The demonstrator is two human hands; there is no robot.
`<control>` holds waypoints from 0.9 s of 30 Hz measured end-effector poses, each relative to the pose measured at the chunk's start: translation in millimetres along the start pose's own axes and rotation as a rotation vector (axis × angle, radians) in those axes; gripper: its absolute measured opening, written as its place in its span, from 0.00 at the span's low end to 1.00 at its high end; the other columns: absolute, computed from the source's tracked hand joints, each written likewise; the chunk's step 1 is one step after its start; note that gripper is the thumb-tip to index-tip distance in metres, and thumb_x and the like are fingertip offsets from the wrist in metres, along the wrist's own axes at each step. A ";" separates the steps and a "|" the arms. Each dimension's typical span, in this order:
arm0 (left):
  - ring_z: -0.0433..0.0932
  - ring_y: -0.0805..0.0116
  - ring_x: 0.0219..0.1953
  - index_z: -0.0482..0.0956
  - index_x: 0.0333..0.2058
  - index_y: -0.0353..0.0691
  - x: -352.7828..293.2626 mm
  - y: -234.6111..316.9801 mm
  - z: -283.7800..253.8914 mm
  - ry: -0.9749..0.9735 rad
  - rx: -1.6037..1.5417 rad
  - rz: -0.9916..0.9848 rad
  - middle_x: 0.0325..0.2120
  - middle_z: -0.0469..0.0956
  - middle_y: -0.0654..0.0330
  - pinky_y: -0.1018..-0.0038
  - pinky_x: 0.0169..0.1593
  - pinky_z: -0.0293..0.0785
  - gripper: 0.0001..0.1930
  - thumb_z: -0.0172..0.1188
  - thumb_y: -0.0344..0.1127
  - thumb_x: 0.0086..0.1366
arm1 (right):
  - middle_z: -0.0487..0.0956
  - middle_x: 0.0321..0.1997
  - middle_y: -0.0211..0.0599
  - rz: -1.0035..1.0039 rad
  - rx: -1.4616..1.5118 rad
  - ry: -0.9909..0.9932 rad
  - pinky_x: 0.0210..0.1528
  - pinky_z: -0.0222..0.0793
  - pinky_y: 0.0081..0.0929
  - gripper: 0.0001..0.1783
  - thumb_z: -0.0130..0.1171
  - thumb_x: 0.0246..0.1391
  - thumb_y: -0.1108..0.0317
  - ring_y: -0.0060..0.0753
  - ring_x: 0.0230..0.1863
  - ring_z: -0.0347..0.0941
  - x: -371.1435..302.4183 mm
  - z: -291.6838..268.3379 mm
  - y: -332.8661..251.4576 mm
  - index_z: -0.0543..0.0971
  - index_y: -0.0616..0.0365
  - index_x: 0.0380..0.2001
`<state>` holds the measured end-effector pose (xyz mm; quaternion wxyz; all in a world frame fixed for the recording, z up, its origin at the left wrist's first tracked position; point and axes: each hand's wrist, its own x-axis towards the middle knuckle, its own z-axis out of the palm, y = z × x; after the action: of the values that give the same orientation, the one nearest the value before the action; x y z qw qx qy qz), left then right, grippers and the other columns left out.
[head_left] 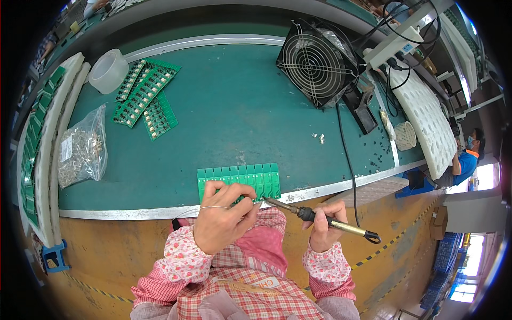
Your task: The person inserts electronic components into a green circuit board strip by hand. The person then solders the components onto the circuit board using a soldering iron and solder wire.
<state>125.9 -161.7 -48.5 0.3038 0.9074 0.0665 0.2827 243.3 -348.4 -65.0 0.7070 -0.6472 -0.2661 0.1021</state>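
A green circuit board panel (pixel 240 173) lies at the table's front edge, its lower part partly covered by my left fingers. My left hand (pixel 224 218) rests over the board, thumb and fingers pinched on a thin solder wire (pixel 216 206) that trails off to the left. My right hand (pixel 324 226) grips a soldering iron (pixel 349 228) by its dark and gold handle. The iron points left, its tip at the board's lower right edge, close to my left fingertips. Whether tip and wire touch is too small to tell.
Populated circuit boards (pixel 146 96), a clear tape roll (pixel 108 71) and a bag of small metal parts (pixel 82 146) lie left. A black fan (pixel 312 66) stands at the back right. The iron's cord (pixel 349 165) crosses the table. White foam trays (pixel 421 106) flank the right side.
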 end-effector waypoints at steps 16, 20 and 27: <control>0.73 0.66 0.36 0.70 0.19 0.43 -8.7 -4.2 -11.8 0.059 0.114 -0.010 0.29 0.75 0.68 0.67 0.42 0.59 0.10 0.65 0.27 0.44 | 0.72 0.18 0.40 -0.140 -0.036 0.075 0.18 0.66 0.18 0.08 0.53 0.52 0.74 0.23 0.15 0.69 -1.6 2.8 -0.6 0.63 0.62 0.30; 0.73 0.66 0.36 0.70 0.19 0.43 -8.6 -4.9 -11.4 0.047 0.101 -0.002 0.29 0.75 0.68 0.67 0.42 0.59 0.09 0.64 0.26 0.44 | 0.73 0.18 0.40 -0.121 -0.054 0.021 0.18 0.66 0.19 0.08 0.53 0.51 0.75 0.23 0.15 0.69 -1.5 7.2 -1.3 0.64 0.62 0.30; 0.72 0.66 0.36 0.70 0.19 0.44 -8.1 -6.4 -8.7 0.034 0.114 0.007 0.30 0.74 0.68 0.66 0.41 0.59 0.10 0.65 0.27 0.44 | 0.72 0.19 0.39 -0.056 -0.122 0.000 0.18 0.66 0.17 0.07 0.51 0.52 0.74 0.23 0.16 0.69 -3.6 10.8 2.7 0.63 0.61 0.30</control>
<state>114.6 -154.4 -50.4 0.2494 0.9185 0.0844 0.2951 235.3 -340.5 -68.3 0.6689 -0.6813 -0.2899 0.0660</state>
